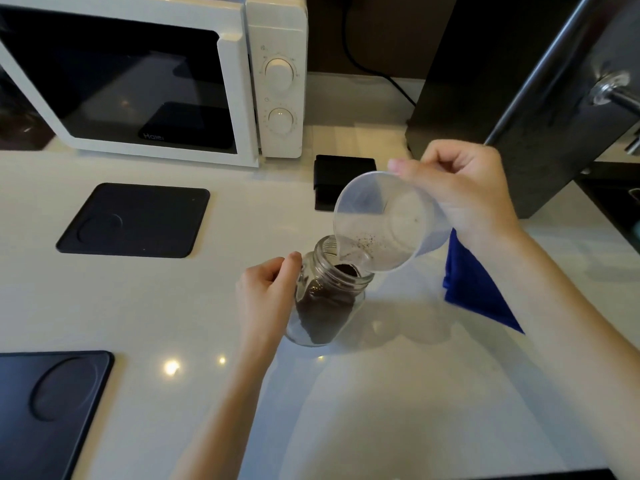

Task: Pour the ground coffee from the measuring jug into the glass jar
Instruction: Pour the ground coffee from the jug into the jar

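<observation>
Jug tipped steep over jar, pour nearly done.

Jug [388,220] is held in the right hand [464,192], grip clenched round its far side & base, spout dropped just inside the jar [327,292] mouth so grounds aren't scattered on the desk [381,393]. Jar is steadied by the left hand [266,299], grip wrapped on its left wall, tilted toward the spout, prob. to catch the flow. Coffee [322,313] is heaped inside the jar; only specks are seen clinging in the jug. A tap or two is likely still needed.
</observation>
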`<action>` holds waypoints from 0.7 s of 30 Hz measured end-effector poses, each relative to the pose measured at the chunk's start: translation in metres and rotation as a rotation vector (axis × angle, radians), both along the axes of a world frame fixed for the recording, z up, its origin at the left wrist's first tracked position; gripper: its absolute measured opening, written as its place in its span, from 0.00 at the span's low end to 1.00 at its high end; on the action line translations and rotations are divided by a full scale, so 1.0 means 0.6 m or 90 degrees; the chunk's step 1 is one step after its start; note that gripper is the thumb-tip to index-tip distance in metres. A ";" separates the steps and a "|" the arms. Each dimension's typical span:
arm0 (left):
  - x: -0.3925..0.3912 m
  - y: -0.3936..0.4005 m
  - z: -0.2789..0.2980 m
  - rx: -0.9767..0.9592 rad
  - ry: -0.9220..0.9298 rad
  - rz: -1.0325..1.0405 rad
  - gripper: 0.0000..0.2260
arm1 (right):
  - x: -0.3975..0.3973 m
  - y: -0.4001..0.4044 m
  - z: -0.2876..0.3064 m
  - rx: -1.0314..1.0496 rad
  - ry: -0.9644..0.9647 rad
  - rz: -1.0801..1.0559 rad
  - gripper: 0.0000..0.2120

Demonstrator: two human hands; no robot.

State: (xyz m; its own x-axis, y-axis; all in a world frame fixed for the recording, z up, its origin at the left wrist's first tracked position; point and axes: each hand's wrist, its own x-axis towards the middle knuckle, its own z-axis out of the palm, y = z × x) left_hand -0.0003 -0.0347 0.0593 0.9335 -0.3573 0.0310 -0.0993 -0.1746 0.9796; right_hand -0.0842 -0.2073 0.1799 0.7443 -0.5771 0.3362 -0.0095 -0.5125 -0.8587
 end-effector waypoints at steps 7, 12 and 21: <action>0.004 0.018 -0.033 -0.123 0.091 0.043 0.14 | -0.034 0.001 -0.077 0.456 -0.004 -0.163 0.19; 0.002 0.017 -0.039 -0.155 0.085 0.030 0.15 | -0.061 0.009 -0.130 0.672 -0.038 -0.216 0.12; 0.008 0.015 -0.044 -0.176 0.050 0.013 0.16 | -0.083 0.030 -0.175 0.681 -0.120 -0.308 0.10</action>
State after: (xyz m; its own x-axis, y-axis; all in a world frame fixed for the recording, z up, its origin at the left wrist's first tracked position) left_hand 0.0046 -0.0260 0.0330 0.9436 -0.3271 0.0517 -0.0200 0.0998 0.9948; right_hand -0.1340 -0.1893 0.0748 0.3628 -0.8386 -0.4063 0.1682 0.4878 -0.8566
